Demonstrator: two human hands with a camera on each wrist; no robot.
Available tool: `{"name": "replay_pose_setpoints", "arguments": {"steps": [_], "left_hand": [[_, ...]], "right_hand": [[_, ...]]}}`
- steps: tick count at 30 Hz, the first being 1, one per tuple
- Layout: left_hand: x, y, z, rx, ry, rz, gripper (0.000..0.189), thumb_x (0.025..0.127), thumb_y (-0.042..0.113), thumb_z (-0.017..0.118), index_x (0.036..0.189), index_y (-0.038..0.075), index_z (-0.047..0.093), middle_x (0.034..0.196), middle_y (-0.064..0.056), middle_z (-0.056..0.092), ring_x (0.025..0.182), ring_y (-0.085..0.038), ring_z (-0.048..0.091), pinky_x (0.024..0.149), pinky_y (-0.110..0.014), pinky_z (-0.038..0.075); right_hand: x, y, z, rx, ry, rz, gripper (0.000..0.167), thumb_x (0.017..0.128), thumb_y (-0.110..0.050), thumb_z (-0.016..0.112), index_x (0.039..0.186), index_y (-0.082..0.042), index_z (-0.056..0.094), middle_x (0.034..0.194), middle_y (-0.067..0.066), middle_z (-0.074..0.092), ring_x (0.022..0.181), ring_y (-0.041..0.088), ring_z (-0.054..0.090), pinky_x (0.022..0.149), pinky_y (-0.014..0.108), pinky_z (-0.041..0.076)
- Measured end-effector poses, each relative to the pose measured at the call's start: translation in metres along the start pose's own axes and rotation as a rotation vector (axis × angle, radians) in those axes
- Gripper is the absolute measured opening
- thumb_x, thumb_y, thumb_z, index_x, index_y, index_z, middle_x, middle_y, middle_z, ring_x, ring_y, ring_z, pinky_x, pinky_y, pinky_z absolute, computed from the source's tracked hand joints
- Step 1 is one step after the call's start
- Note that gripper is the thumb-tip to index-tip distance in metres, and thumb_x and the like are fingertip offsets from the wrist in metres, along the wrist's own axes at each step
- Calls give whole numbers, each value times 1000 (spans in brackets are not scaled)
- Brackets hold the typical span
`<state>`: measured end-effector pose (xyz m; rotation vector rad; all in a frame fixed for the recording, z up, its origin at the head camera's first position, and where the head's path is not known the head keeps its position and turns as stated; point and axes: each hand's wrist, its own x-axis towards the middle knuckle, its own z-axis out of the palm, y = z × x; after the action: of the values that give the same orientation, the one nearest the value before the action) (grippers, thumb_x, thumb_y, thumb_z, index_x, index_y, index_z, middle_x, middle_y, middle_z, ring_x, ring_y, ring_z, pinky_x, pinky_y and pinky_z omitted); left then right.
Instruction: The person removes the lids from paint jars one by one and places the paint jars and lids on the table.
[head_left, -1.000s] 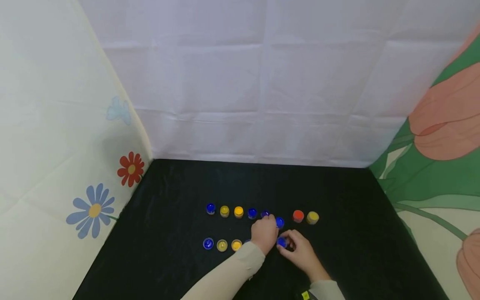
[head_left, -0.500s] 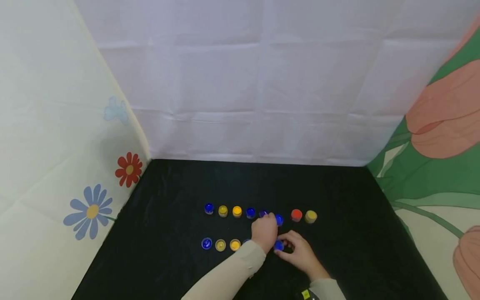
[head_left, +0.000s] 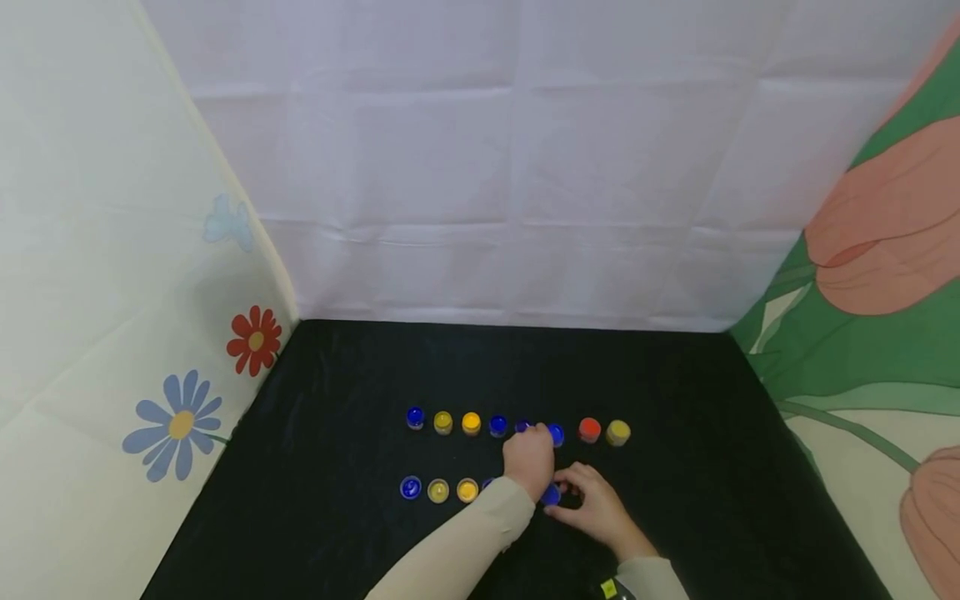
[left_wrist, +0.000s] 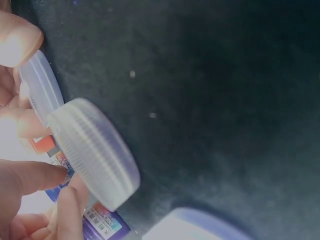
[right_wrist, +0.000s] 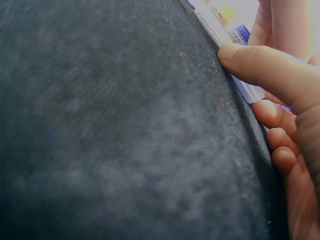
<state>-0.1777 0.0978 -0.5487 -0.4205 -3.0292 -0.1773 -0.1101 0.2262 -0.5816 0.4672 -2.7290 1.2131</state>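
Two rows of small paint jars stand on the black cloth in the head view. My left hand reaches into the back row, its fingertips at the side of a blue paint jar; in the left wrist view, fingers close about a jar with a translucent rim. A dark blue jar stands left of these fingertips. My right hand pinches another blue paint jar in the front row between thumb and fingers. The right wrist view shows the thumb on its pale rim.
To the right in the back row stand a red jar and a yellow jar. Left of my hands, both rows hold blue, yellow and orange jars. My left forearm hides part of the front row. A white sheet hangs behind.
The front blue jar has slid left and toward me with my right hand. The back-row blue jar by my left fingertips has shifted slightly away from me. The view has drifted a little.
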Motion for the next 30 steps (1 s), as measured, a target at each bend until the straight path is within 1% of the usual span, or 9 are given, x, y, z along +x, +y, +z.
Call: {"name": "replay_pose_setpoints", "arguments": {"steps": [10,19,25,28,30], "left_hand": [[-2,-1,1,5,4,-5,14,96,26,70,93,12,68,77,-1,65,64,-18,65,56,-33,55],[-4,-4,0,-41,-9,2,16,96,27,70,92,12,69,79,-2,66,63,-19,65,56,-34,56],[-7,-6,1,-52,16,14,18,96,29,70,90,12,69,77,-1,65,62,-20,64,54,-33,55],[-8,-7,1,-92,20,11,18,95,29,70,91,11,69,77,-2,65,63,-20,65,55,-33,56],[-10,-8,0,-132,8,3,18,95,28,70,93,10,70,78,-3,65,64,-20,66,56,-33,56]], "right_hand": [[-1,1,2,4,21,-33,32,71,-17,91,96,-13,72,85,-11,56,75,1,45,63,25,44],[0,1,1,-3,4,4,32,72,-19,91,97,-13,72,86,-11,56,76,2,45,65,26,44],[0,-2,0,-3,7,12,33,72,-19,91,98,-11,72,86,-9,57,76,3,46,65,26,44],[-1,-4,1,-16,17,16,33,72,-18,91,99,-10,72,86,-10,56,76,4,45,65,27,43],[-3,-6,2,-18,14,38,33,73,-17,90,100,-10,72,86,-10,55,77,4,44,66,27,42]]}}
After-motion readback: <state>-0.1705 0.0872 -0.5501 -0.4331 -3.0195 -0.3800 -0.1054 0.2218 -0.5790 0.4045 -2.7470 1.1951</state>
